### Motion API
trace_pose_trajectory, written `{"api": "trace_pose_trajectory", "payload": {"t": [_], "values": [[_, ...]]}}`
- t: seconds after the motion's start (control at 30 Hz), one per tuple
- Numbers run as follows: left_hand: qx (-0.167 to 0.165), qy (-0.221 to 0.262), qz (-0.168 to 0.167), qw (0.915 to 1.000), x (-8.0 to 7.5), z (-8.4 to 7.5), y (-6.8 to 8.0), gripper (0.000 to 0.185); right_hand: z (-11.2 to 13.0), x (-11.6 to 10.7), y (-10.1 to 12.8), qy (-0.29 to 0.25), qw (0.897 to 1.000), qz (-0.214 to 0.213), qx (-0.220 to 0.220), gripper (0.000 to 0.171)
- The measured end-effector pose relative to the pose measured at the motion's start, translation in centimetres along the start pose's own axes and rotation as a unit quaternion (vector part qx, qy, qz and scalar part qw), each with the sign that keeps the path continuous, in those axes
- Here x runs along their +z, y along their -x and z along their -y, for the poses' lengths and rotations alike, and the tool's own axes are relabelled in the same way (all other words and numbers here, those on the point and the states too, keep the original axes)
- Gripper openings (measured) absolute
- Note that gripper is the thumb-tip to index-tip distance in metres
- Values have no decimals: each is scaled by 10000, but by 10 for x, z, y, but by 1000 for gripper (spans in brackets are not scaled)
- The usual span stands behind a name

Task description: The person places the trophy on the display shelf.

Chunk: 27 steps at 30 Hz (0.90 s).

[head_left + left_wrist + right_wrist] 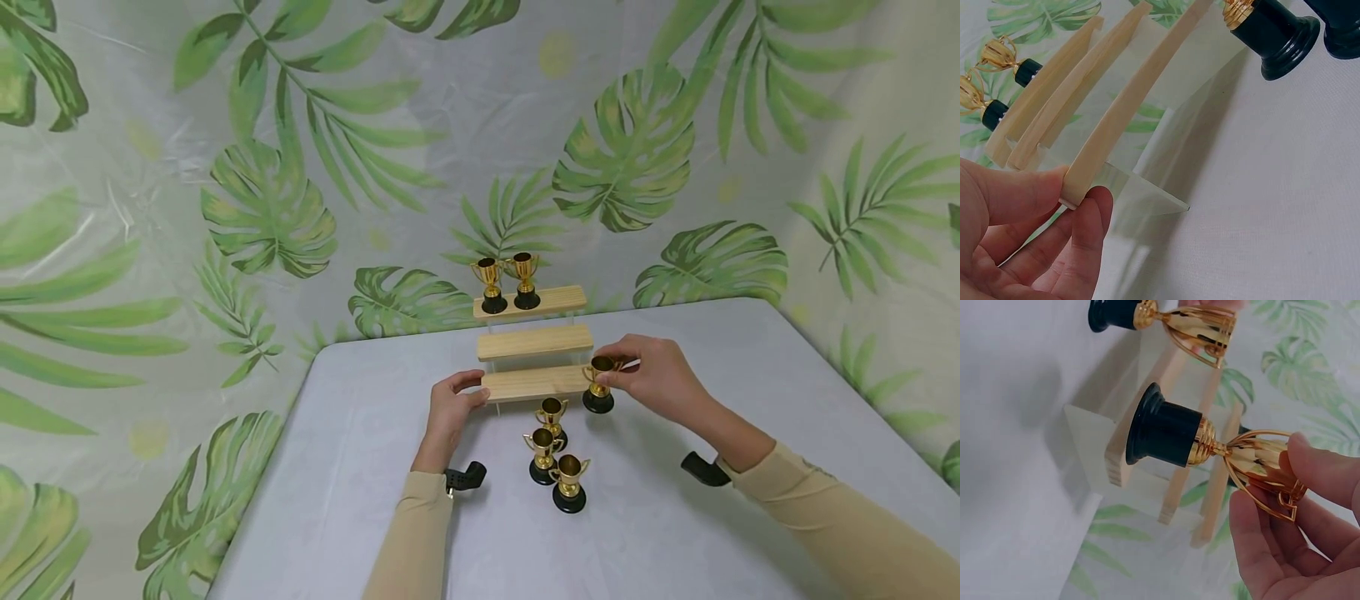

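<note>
One small gold trophy (599, 385) is pinched at its cup by the right hand (655, 377), fingers curled round the rim; it stands upright just off the right end of the lowest shelf (534, 382) of the wooden stepped stand (535, 342), which lies directly to the hand's left, its long axis running left-right. The left hand (450, 410) grips that shelf's far end (thumb and fingers clamped). Three more trophies (553, 454) wait nearer the person.

Six small gold trophies (551, 415) are showing in all: two are standing on the top step and four are sitting near the bottom one. One wooden stepped stand (534, 342) is sitting on the table with three steps.
</note>
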<state>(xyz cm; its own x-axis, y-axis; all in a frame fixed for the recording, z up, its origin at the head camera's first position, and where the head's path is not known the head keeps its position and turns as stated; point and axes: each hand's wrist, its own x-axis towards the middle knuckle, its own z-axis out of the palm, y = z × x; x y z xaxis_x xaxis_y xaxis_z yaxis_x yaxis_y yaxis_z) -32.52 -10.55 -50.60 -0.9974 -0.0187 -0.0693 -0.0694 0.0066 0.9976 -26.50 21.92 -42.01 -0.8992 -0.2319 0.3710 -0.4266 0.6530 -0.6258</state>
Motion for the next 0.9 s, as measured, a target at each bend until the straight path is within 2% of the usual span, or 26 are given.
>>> {"api": "trace_pose_trajectory", "payload": {"t": [0.2,0.23,0.9], "values": [[41,61,-5,10000,0,0,-1,42,1,-3,-5,57,10000,-46,-22,30],[51,82,-22,10000,-1,5,-4,42,0,-4,-6,76,10000,-54,-32,30],[66,106,-27,9999,-1,6,-4,41,8,-20,-27,155,9998,-41,-114,30]]}}
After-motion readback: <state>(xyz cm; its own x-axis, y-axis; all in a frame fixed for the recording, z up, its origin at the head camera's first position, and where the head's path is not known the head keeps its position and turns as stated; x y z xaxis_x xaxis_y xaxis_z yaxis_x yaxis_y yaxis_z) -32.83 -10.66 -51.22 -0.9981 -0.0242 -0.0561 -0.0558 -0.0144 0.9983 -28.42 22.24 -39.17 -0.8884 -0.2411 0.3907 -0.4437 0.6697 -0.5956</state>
